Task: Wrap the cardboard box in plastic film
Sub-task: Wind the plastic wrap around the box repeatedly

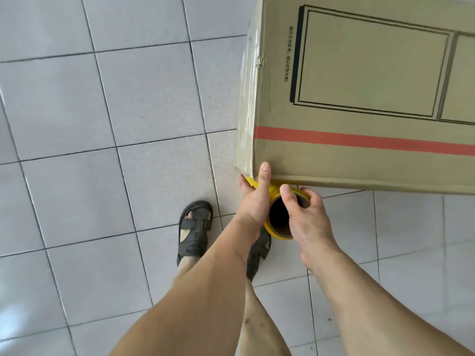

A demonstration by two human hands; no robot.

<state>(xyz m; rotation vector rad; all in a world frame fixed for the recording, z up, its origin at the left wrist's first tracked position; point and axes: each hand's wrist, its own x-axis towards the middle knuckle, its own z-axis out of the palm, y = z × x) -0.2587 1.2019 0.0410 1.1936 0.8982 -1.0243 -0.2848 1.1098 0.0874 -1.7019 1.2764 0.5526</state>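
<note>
A large brown cardboard box (359,73) with a red stripe and black printed frames fills the upper right. Clear plastic film (248,104) lies stretched and glossy over its left side. At the box's near left corner I hold a yellow film roll (276,227) with a dark hollow core, its end facing me. My left hand (254,199) grips the roll from the left, with the thumb pressed against the box's corner edge. My right hand (305,214) grips the roll's rim from the right, thumb over the core opening.
The floor (102,124) is light grey tile with dark grout lines, open to the left and below. My feet in black sandals (195,229) stand just under my hands, close to the box's corner.
</note>
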